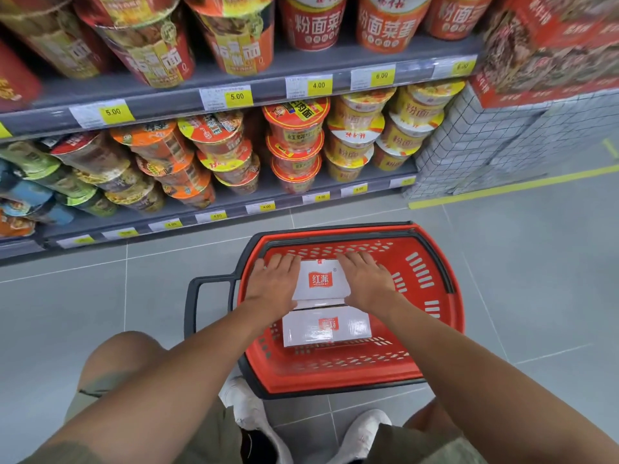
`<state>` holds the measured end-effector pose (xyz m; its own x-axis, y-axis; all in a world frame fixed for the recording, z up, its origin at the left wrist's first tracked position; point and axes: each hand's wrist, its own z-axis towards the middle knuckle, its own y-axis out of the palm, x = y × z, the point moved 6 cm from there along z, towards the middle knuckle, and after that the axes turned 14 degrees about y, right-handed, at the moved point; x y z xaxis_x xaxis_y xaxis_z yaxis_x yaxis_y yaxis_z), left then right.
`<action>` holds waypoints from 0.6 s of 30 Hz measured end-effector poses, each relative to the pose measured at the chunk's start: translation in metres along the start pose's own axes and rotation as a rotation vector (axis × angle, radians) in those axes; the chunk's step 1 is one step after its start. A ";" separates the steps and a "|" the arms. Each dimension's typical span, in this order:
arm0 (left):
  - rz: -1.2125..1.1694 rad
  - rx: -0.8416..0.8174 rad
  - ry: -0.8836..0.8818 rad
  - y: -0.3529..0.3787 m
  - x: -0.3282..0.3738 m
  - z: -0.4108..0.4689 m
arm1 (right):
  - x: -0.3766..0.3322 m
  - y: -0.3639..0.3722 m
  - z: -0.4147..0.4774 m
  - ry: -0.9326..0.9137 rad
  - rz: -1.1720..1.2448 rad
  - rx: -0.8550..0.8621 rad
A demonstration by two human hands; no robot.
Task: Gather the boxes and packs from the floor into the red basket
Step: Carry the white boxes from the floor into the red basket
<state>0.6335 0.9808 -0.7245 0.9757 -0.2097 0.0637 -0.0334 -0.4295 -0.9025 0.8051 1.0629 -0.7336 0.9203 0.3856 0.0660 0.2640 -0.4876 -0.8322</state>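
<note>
The red basket [432, 283] with a black rim and handle stands on the grey floor in front of me. Inside it lies a white box with a red logo [326, 328]. A second white box with a red logo [321, 279] sits above it, toward the far side of the basket. My left hand [273, 284] presses flat against that upper box's left side and my right hand [366, 279] against its right side, fingers straight and pointing away from me.
Grey shelves [268, 85] stacked with instant noodle cups run along the left and far side. A stack of cartons on a wire-grid stand [485, 128] is at the far right, with a yellow floor line [502, 189] beside it. My knees and white shoes are below the basket.
</note>
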 end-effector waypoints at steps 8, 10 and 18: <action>-0.051 -0.046 -0.019 -0.052 0.002 -0.037 | 0.008 -0.039 -0.039 0.065 -0.014 -0.074; -0.060 -0.046 -0.015 -0.077 0.001 -0.055 | 0.012 -0.063 -0.060 0.078 -0.002 -0.079; -0.102 -0.035 -0.023 -0.204 0.002 -0.129 | 0.012 -0.189 -0.155 0.054 0.093 -0.071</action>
<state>0.6140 0.9546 -0.4857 0.9791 -0.1432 0.1445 0.0594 -0.4783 -0.8762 0.8116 1.0379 -0.4903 0.9556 0.2939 0.0213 0.1944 -0.5746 -0.7950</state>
